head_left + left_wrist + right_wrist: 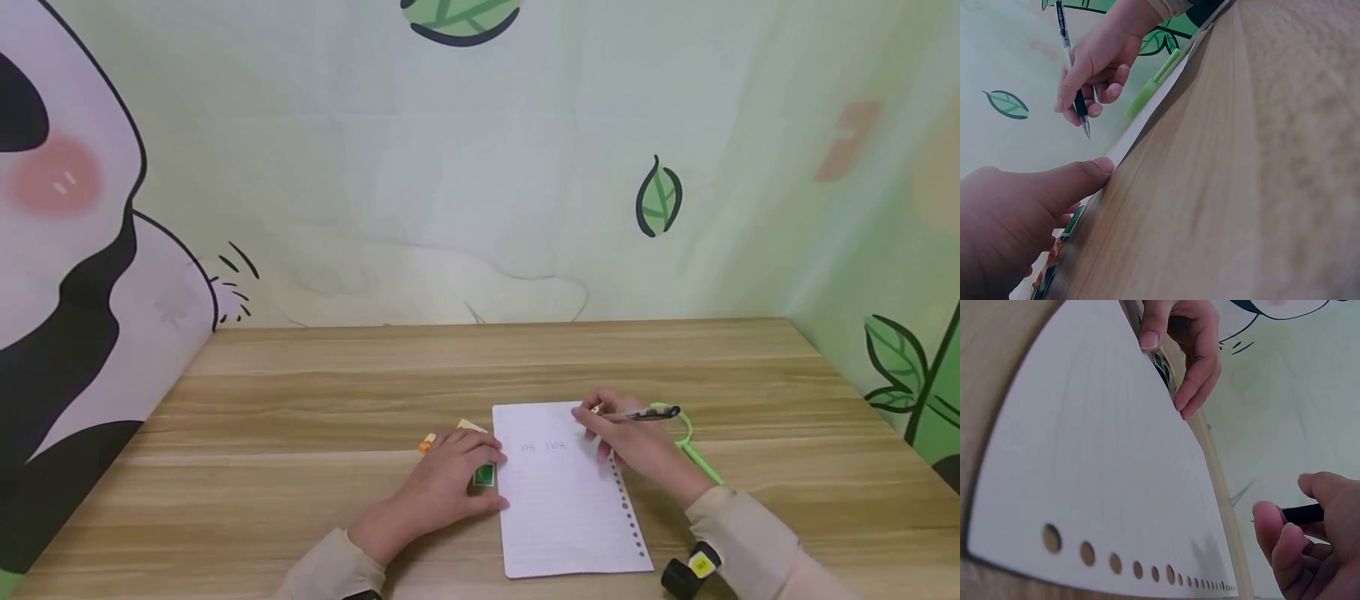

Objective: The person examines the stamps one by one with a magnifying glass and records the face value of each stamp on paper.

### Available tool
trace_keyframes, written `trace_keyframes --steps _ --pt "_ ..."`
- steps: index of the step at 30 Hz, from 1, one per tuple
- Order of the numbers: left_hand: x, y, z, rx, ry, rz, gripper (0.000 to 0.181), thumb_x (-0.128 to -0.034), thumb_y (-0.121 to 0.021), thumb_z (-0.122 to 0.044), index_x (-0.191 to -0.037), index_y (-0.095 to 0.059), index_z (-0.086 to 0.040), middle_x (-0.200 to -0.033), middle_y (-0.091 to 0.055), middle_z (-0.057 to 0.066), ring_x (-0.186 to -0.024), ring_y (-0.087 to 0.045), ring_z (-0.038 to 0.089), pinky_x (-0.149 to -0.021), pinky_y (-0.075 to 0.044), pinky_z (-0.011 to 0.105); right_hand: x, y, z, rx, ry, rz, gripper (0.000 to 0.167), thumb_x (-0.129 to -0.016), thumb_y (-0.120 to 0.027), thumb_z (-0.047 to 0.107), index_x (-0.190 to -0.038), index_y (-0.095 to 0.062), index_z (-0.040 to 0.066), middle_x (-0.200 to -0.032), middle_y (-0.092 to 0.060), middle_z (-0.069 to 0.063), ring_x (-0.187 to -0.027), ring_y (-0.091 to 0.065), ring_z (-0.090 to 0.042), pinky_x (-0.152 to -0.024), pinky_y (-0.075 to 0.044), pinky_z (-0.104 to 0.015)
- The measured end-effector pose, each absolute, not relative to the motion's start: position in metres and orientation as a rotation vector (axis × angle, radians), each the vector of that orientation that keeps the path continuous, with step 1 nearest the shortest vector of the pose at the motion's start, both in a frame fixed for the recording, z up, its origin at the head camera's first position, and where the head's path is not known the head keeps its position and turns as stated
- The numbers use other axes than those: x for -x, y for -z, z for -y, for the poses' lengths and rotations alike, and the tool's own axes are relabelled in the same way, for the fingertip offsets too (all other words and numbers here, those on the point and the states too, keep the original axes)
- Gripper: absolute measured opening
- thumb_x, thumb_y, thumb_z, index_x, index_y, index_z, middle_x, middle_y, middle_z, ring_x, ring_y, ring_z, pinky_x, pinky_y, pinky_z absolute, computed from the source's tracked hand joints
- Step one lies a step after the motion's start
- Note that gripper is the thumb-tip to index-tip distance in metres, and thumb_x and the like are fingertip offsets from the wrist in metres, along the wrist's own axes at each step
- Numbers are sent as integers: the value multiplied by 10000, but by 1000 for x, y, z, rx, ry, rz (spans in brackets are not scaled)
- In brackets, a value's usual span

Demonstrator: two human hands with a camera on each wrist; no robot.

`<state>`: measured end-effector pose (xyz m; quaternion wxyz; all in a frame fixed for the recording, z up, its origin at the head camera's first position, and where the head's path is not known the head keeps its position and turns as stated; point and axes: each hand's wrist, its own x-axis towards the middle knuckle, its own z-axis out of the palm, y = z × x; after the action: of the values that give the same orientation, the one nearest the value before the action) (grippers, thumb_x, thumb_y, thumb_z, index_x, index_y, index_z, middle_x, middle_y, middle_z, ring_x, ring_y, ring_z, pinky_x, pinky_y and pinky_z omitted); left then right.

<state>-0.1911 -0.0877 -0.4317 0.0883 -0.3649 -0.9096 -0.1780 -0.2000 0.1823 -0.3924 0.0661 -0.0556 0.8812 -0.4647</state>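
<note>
Fingers of the right hand (637,446) are curled and pinch a pen (651,413), over the upper right part of the sheet of paper (562,521), which is taken as landmark; in the left wrist view the pen's tip (1087,131) points down and stands clear of the sheet, and the right wrist view agrees; fingers of the left hand (442,482) are relaxed and grasp nothing visible, the thumb touching the sheet's left edge and the other fingertips resting farther up that same edge; the sheet itself lies on the wooden table (262,475), between the two hands, its row of punched holes (628,512) along the right edge; faint handwriting (543,447) sits in the upper half of the sheet, too small to read with certainty; just left of the sheet, partly covered by the left hand, are small printed pieces (483,475), one mainly green, another orange, their nature unclear; right of the sheet, partly behind the right forearm, is a lime-green looped object (703,462), use undetermined; step in hand, as judged: writing on the sheet, some marks already down and the pen lifted between strokes; next move, if writing goes on, calls for lowering the tip onto the sheet while the left hand steadies its left edge; a light touch there should be enough to stop slipping.
</note>
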Motion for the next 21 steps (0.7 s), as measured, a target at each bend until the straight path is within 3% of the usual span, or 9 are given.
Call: trace_keyframes --steps 4,14,21 --pt "192 433 88 1082 517 2711 441 -756 -763 -446 -1088 -678 -168 -1197 -631 -33 -1184 -540 166 -1056 -384 414 200 390 -187 225 1425 -2612 346 -952 -566 374 -1074 -551 50 -828 -637 -131 -530 -580 -170 -407 -462 -281" --pt "190 431 87 1075 515 2743 438 -766 -759 -436 -1097 -676 -162 -1208 -627 -25 -1189 -538 175 -1066 -376 424 197 387 -199 397 1498 -2547 290 -937 -613 240 -1076 -581 -13 -729 -565 -146 -487 -533 -136 -390 -460 -274" --pt "190 430 87 1077 499 2731 444 -763 -760 -443 -1096 -678 -162 -1204 -631 -28 -1185 -542 170 -1062 -379 415 194 385 -205 484 1456 -2642 232 -938 -610 187 -1040 -604 -21 -617 -510 -77 -469 -447 -88 -372 -334 -189"
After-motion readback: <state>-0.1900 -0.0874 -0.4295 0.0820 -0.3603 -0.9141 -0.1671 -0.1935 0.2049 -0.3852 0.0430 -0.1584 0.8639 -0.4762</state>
